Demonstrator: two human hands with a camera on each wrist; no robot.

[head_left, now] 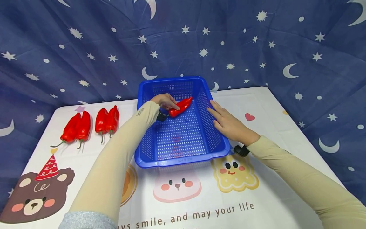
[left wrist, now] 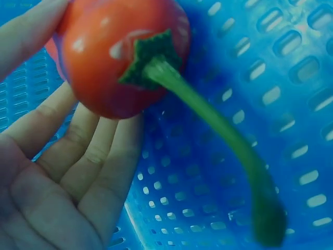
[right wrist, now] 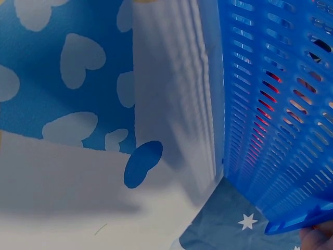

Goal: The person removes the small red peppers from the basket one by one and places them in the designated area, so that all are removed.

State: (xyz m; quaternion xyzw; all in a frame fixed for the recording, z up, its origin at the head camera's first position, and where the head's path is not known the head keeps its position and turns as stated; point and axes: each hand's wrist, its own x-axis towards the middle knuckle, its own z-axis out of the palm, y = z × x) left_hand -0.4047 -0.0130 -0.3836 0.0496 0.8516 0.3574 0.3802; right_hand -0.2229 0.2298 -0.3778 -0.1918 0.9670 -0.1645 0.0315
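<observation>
A red pepper (head_left: 182,107) lies lengthwise inside the blue plastic basket (head_left: 183,160), toward its far side. My left hand (head_left: 166,101) reaches over the basket's left rim and holds this pepper. In the left wrist view, the thumb and fingers (left wrist: 99,140) are on opposite sides of the pepper (left wrist: 125,57), with its green stem pointing toward the camera. My right hand (head_left: 230,124) is at the basket's right side, fingers fairly straight and touching the rim. Only a bit of that hand (right wrist: 316,238) shows in the right wrist view, by the basket rim.
Left of the basket lie several more red peppers in two pairs, one pair (head_left: 76,127) farther left and another pair (head_left: 107,121) nearer the basket. A white cloth with printed cartoons (head_left: 177,187) covers the table. Behind it hangs a dark blue star-patterned curtain (head_left: 177,38).
</observation>
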